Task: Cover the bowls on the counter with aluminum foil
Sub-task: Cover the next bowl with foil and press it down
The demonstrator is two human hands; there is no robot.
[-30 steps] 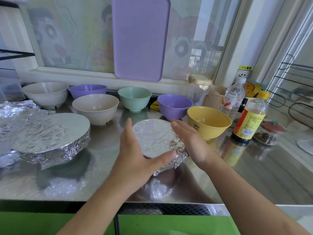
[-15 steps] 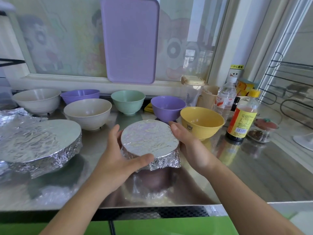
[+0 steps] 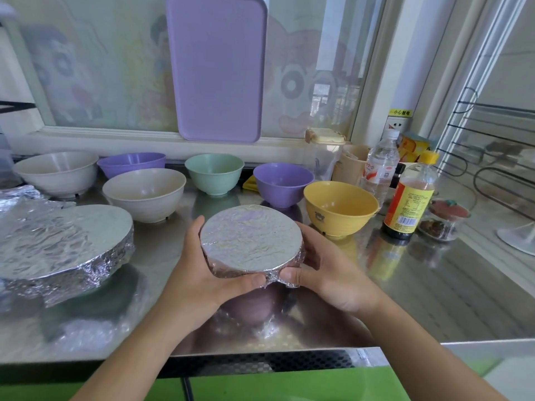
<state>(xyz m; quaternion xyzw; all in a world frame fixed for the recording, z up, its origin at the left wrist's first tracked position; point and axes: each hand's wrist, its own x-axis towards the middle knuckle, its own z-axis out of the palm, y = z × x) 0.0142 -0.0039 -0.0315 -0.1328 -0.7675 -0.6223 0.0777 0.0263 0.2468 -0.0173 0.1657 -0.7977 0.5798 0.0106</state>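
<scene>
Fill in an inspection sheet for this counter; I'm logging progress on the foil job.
Surface: steel counter, reflective.
Job's things: small foil-covered bowl held; large foil-covered dish on the left; six uncovered bowls: two cream, two purple, green bowl, yellow bowl.
Clutter: sauce bottle, water bottle, loose foil.
Grippers: left hand and right hand grip the small bowl's foil edge.
Cables: nothing seen.
Surroundings: window, purple tray leaning on it, wire rack on the right.
</scene>
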